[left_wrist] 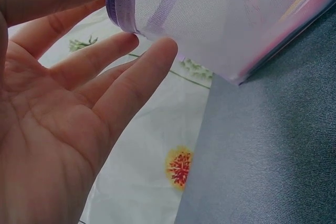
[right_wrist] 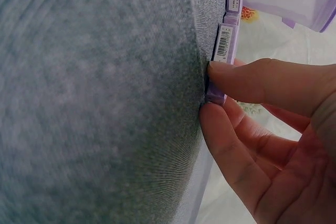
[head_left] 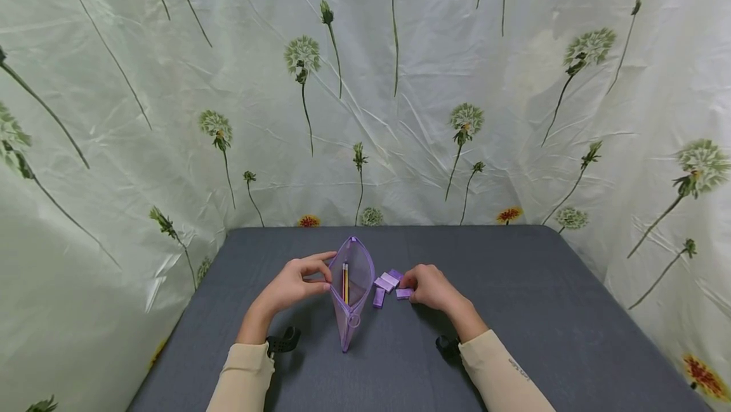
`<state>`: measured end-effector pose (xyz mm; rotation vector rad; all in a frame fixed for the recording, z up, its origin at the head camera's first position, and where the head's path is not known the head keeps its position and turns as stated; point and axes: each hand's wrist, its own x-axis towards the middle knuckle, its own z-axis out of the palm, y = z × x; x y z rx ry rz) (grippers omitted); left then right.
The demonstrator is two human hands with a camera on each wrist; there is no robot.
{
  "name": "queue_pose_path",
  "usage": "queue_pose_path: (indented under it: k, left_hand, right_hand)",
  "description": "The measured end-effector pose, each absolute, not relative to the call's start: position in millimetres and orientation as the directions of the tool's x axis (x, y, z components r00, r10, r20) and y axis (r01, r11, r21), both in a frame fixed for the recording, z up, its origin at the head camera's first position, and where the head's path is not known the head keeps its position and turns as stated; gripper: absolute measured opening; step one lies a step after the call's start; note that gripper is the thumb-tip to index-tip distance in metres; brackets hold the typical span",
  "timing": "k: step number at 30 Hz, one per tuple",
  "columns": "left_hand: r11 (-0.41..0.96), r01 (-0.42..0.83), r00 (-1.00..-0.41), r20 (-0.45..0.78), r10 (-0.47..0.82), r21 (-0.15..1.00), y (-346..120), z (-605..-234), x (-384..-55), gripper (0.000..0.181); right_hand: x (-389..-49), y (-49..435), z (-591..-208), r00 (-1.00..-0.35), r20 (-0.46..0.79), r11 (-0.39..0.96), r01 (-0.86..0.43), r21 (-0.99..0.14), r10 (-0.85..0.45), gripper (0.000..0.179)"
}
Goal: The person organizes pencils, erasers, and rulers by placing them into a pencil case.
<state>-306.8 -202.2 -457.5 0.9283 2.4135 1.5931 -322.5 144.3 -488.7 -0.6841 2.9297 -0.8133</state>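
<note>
A purple mesh pencil pouch (head_left: pixel 358 275) stands upright on the table with its zipped mouth spread wide. Pencils (head_left: pixel 345 282) show inside it. My left hand (head_left: pixel 299 282) pinches the pouch's left rim between thumb and finger; in the left wrist view the other fingers are spread beside the mesh. Right of the pouch lie several small purple blocks (head_left: pixel 387 281), like boxed erasers. My right hand (head_left: pixel 431 286) has thumb and forefinger at the end of one purple block (right_wrist: pixel 222 45), which bears a barcode and lies on the table.
The dark grey table (head_left: pixel 514 336) runs back to a pale curtain (head_left: pixel 365 113) printed with dandelions. A ring pull (head_left: pixel 354 320) hangs at the pouch's near end. Black straps (head_left: pixel 283 340) sit at both wrists.
</note>
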Motion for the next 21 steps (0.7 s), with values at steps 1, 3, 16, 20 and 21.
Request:
queue_pose_path:
  k: [1,3,16,20,21]
  left_hand:
    - [0.261,0.428,-0.808,0.237,0.54,0.865,-202.2,-456.9,-306.8,0.005]
    - [0.255,0.424,-0.807,0.234,0.541,0.869,-202.1,-455.6,-306.5,0.005]
    - [0.254,0.406,-0.81,0.218,0.544,0.878,-203.5,-455.4,-306.1,0.016]
    - [0.258,0.406,-0.813,0.217,0.541,0.876,-203.2,-455.1,-306.1,0.015]
    - [0.256,0.405,-0.812,0.217,0.541,0.878,-203.1,-455.0,-306.4,0.016]
  right_hand:
    - [-322.8,144.3,-488.8,-0.904,0.091,0.768,-0.405,-0.496,-0.418,0.029]
    - [-323.3,144.5,-489.2,-0.904,0.093,0.768,-0.405,-0.497,-0.416,0.029]
    - [-324.8,144.9,-489.8,-0.89,0.105,0.751,-0.433,-0.498,-0.444,0.029]
    - [-325.0,144.8,-488.4,-0.895,0.103,0.755,-0.423,-0.502,-0.433,0.028]
    - [-325.1,144.8,-488.0,-0.896,0.105,0.755,-0.422,-0.502,-0.432,0.028]
